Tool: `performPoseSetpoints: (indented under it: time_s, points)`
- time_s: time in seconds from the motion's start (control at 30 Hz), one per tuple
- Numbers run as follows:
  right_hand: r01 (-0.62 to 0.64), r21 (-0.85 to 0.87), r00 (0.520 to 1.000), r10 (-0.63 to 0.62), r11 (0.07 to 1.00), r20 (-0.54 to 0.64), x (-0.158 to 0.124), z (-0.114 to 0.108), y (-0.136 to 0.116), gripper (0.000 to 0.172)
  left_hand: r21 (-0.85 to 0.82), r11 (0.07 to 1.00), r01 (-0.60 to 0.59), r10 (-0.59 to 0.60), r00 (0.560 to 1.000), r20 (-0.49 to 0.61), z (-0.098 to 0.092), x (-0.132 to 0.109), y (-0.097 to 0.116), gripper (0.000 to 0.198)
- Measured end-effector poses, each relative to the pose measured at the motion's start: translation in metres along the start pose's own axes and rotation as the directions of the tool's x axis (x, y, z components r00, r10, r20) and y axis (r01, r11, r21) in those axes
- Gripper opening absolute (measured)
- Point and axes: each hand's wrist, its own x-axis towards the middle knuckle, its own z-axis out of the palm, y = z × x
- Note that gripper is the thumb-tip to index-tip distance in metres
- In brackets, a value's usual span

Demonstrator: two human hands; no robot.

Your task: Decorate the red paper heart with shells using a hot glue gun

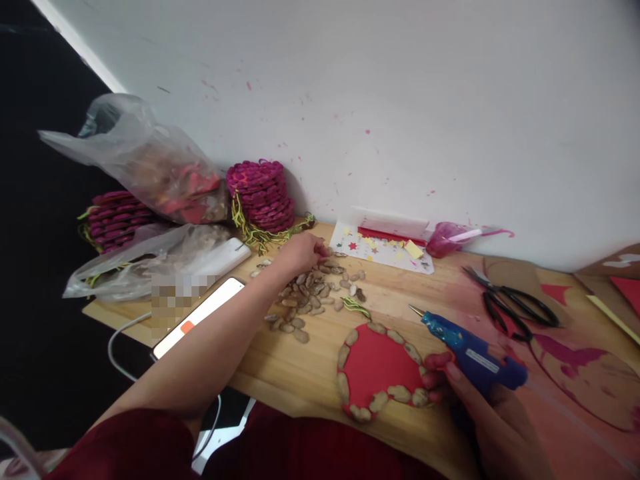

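Note:
My left hand (304, 252) reaches to the back of a heap of unshelled peanuts (309, 293). Its fingers are curled together, and whatever they hold is hidden. My right hand (483, 407) grips a blue hot glue gun (473, 353), whose metal nozzle points left and slightly up. Below the nozzle lies a red paper cutout (383, 363) with peanuts set along most of its outline. A small tuft of yellow-green string (356, 306) rests at its top. My right fingertips are at the cutout's right edge.
A lit phone (200, 317) lies under my left forearm. Plastic bags (165, 167) and coiled magenta braids (261, 195) stand at back left. Star-dotted paper (385, 250) lies by the wall. Black-handled scissors (520, 303) and a pink pouch (445, 239) are to the right.

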Motion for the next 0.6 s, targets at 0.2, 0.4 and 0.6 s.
performPoseSetpoints:
  time_s: [0.2, 0.4, 0.6]
  points:
    - [0.016, 0.022, 1.0, -0.015, 1.0, -0.022, 0.0, 0.003, -0.005, 0.031, 0.115, 0.992, -0.058, 0.07, 0.992, -0.104, 0.003, -0.004, 0.01, 0.02]
    - [0.013, -0.017, 0.999, -0.013, 1.0, -0.037, -0.001, 0.001, 0.0, 0.033, 0.144, 0.953, -0.268, 0.281, 0.956, -0.081, 0.021, 0.009, 0.021, 0.023]
    - [-0.019, -0.1, 0.995, 0.009, 0.995, -0.098, 0.006, -0.004, 0.002, 0.036, 0.188, 0.931, -0.313, 0.33, 0.942, -0.061, 0.035, 0.02, 0.026, 0.022]
